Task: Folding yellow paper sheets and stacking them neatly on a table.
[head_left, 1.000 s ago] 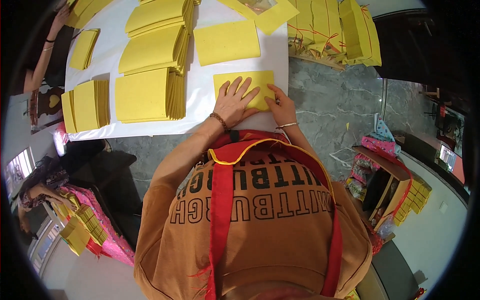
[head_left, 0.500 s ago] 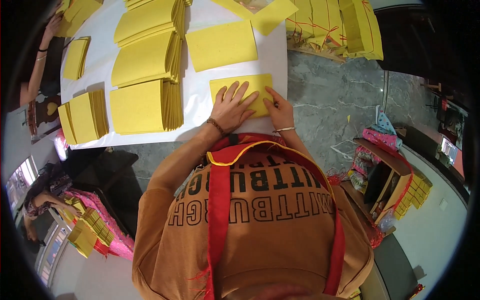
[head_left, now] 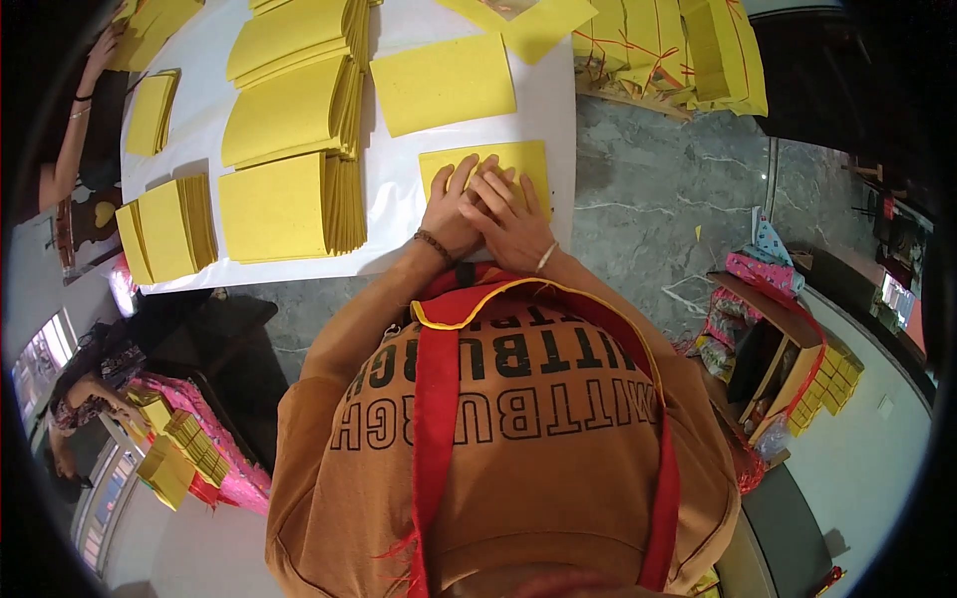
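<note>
A yellow paper sheet [head_left: 528, 157], perhaps folded, lies near the right front corner of the white-covered table [head_left: 391, 189]. My left hand [head_left: 451, 211] presses flat on its left part with the fingers stretched out. Across the left fingers lies my right hand [head_left: 513, 224], also flat with fingers extended, hiding some of them and the middle of the paper. Neither hand grasps anything. Just beyond them rests another yellow sheet [head_left: 444, 85]. To the left, stacks of folded yellow paper [head_left: 271, 207] overlap in a row running away from me.
Smaller yellow bundles [head_left: 159, 231] stand at the table's left. A co-worker's arm [head_left: 75, 140] reaches in at the far left; another person [head_left: 90, 399] handles yellow packets lower left. Yellow bags [head_left: 638, 45] with red cord lie beyond the right edge. A wooden cabinet [head_left: 768, 329] stands right.
My right hand has moved left from the paper's right edge onto my left hand, its fingers now stretched flat. The left hand stays on the paper.
</note>
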Action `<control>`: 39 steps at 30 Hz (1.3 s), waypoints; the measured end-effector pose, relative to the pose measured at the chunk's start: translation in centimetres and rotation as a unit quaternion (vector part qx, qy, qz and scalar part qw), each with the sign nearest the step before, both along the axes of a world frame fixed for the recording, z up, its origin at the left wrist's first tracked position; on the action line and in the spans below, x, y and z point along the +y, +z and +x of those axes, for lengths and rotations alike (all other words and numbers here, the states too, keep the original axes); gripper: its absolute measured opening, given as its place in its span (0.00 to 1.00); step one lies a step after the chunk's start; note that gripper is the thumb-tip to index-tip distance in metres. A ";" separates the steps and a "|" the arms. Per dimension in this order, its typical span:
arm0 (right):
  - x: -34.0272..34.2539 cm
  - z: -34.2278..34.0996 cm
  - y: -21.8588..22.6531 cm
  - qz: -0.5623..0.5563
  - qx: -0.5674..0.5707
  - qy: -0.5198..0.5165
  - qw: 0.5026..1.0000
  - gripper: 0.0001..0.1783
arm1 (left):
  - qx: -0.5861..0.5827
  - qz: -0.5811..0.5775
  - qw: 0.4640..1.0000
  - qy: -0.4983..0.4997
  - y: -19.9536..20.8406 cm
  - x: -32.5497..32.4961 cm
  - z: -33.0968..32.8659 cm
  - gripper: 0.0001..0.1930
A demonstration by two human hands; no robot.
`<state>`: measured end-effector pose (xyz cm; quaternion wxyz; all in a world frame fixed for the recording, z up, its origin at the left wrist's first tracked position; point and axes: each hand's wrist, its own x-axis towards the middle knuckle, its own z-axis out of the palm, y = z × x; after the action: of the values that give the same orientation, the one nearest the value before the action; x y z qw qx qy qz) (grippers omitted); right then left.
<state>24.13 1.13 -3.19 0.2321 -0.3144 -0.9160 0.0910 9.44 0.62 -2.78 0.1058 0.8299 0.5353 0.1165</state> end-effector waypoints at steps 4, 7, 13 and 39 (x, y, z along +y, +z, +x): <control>0.8 -0.8 0.9 -0.133 0.022 0.003 0.991 0.34 | -0.074 -0.014 0.997 0.010 -0.1 0.0 -0.5 0.25; 1.1 -0.9 0.5 -0.254 0.060 -0.056 0.964 0.36 | -0.105 -0.009 0.994 0.022 -0.7 -0.1 -0.5 0.21; 0.4 -1.8 -1.1 -0.161 -0.026 -0.103 0.981 0.33 | -0.352 0.001 0.935 0.048 -1.6 0.1 -2.5 0.21; 7.1 3.5 -0.4 -0.405 0.261 -0.178 0.858 0.24 | 0.135 0.112 0.984 -0.027 1.0 -1.9 -1.5 0.25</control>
<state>27.62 8.26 -3.63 0.3269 -0.5027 -0.6327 0.4900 7.92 -1.33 -1.76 -0.0581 0.8585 0.5060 0.0595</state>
